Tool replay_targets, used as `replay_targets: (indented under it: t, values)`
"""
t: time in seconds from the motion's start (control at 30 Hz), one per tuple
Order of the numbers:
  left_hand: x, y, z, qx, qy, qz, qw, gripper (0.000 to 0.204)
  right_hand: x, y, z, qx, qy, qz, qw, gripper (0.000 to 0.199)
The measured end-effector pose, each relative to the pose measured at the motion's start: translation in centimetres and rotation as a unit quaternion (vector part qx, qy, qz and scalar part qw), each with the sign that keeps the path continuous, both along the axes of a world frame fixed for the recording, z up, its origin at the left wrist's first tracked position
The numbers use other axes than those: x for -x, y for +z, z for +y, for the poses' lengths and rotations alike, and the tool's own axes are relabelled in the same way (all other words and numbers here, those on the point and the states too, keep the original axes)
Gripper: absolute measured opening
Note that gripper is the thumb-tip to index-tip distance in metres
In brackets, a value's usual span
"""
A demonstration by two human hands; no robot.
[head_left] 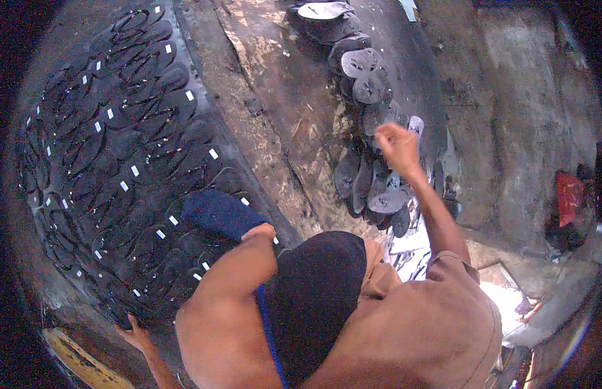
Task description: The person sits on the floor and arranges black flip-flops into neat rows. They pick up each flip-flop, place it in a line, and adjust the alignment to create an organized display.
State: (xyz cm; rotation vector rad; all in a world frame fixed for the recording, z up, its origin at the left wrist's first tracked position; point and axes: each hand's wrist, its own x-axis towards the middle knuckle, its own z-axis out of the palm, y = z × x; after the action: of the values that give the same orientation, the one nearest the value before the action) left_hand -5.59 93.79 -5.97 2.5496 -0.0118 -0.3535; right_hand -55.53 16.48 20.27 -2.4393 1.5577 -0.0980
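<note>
The left hand point(258, 231) is closed on the near edge of a blue sole point(216, 212), its grip pressed together around the rim, though the fingertips are hidden under the foam. The blue sole lies tilted on top of the heap of black flip-flops point(119, 162) that fills the left of the floor. The right hand point(398, 146) is raised as a fist over the row of dark soles point(369, 129) leaning against one another on the stained floor point(275, 110). Its grip is shut, but I cannot tell what it pinches.

To do this well, I judge that the right hand should take 1 sole at a time by its upper edge and lift it straight out, because the row leans and its neighbours could slide. The left hand does best holding the blue sole flat and firm by the rim.

Small white rectangular labels point(213, 153) sit on the black flip-flops, about 1 to a sandal, scattered across the whole heap. A red package point(569, 198) stands by the right wall. A yellow strip point(80, 363) lies at lower left, near another person's hand point(135, 337). Pale sheets point(508, 305) lie at lower right.
</note>
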Motion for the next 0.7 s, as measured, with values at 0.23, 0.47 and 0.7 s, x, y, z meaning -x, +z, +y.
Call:
replay_targets:
  t: [0.23,0.47,0.7]
  values:
    - [0.2,0.1,-2.3,-0.087,-0.004,0.017,0.996,0.086,8.5,-11.2,13.1,0.015,0.082,0.329,0.941,0.096]
    - [2.8,0.5,-2.7,0.046,-0.011,-0.060,0.997,0.081,-0.7,-12.7,9.1,0.109,0.135,0.069,0.982,0.038]
    - [4.4,3.6,-6.4,-0.028,0.116,-0.043,0.992,0.087,0.0,-18.6,4.8,0.133,0.233,-0.027,0.963,0.048]
